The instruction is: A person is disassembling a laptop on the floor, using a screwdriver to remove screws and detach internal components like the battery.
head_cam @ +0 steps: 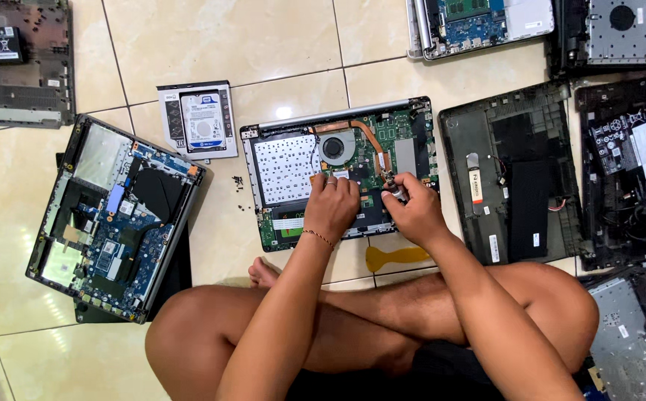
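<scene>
At the far left, an opened laptop base lies tilted on the glossy cream floor tiles, its blue circuit board and dull metal shielding bare. Just right of it sits a flat hard drive in a pale grey caddy, and near that a scatter of tiny dark screws. In the middle lies the opened laptop with a round black fan, a curved copper heat pipe and a green board. The left hand rests on that board, fingers curled down and pressing, holding nothing I can make out. The right hand is closed around a small screwdriver, its tip on the board. A yellow plastic pry tool lies just below. A black plastic bottom cover follows to the right.
</scene>
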